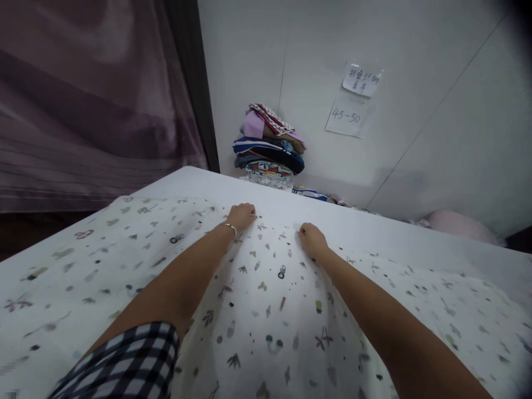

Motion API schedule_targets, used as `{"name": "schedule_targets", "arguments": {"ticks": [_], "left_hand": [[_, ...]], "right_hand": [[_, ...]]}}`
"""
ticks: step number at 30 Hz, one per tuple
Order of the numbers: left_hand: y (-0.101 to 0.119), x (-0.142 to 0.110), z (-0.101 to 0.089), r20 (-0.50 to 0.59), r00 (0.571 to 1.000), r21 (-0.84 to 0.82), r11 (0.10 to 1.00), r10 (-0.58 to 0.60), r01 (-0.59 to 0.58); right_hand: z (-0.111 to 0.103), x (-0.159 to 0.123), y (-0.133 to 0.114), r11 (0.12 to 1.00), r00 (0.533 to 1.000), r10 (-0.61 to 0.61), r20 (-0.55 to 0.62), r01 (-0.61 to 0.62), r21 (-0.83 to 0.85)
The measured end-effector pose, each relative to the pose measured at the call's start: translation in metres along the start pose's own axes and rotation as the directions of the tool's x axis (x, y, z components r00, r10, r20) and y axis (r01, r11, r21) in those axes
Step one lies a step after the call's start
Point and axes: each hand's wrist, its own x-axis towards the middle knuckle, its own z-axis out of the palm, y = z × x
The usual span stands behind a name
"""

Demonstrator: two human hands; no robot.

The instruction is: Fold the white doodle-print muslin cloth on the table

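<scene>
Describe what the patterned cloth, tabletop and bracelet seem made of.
Patterned cloth: thin, matte woven fabric, likely cotton or muslin, judging by its soft folds and slightly see-through look.
Tabletop: smooth, pale, faintly satin board, perhaps laminate; its even face hides the core.
Bracelet: probably polished silvery metal, given its bright glint.
</scene>
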Motion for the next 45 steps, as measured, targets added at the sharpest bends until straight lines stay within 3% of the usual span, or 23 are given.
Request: {"name": "schedule_targets", "arguments": {"ticks": [10,13,16,21,25,29,31,33,38,40,45], "left_hand": [[-0.005,0.006,-0.014,0.105,0.994,-0.021,0.999,-0.024,0.026],[-0.006,0.005,-0.022,0.1,0.994,-0.044,0.997,-0.052,0.056],[-0.006,0.007,-0.026,0.064,0.995,-0.04,0.996,-0.072,0.075],[-0.002,0.011,-0.01,0.007,0.996,-0.026,0.995,-0.094,0.094],[0.001,0.009,0.005,0.011,0.995,-0.042,0.994,-0.1,0.101],[-0.011,0.007,-0.001,0.033,0.996,-0.054,0.995,-0.083,0.085],[-0.027,0.005,-0.01,0.02,0.996,-0.034,0.995,-0.089,0.09],[-0.048,0.001,-0.021,-0.008,0.993,0.014,0.993,-0.12,0.12],[-0.094,-0.016,-0.04,0.009,0.989,0.175,0.974,-0.147,0.143],[-0.1,-0.022,-0.042,0.033,0.993,0.215,0.971,-0.111,0.102],[-0.1,-0.027,-0.047,0.066,0.997,0.282,0.959,-0.036,0.016]], "right_hand": [[-0.011,0.013,0.002,0.996,0.991,0.079,0.112,-0.082,0.026],[-0.014,0.017,0.004,0.993,0.988,0.057,0.146,-0.071,0.095],[-0.012,0.018,0.003,0.983,0.993,0.063,0.099,-0.079,0.166],[-0.002,0.017,-0.004,0.998,0.999,0.042,-0.035,-0.041,0.04],[0.001,0.016,-0.008,0.997,0.999,0.039,0.005,-0.038,-0.07],[-0.003,0.011,-0.011,0.994,0.999,0.034,0.012,-0.033,-0.105],[-0.002,0.007,-0.014,0.995,0.999,-0.025,-0.024,0.022,-0.098],[0.001,0.001,-0.021,0.987,0.985,-0.155,-0.07,0.151,-0.056],[0.021,-0.011,-0.05,0.872,0.875,-0.483,-0.035,0.484,0.074],[0.028,-0.015,-0.06,0.854,0.854,-0.518,0.039,0.514,0.077],[0.04,-0.022,-0.066,0.878,0.872,-0.475,0.116,0.479,-0.006]]}}
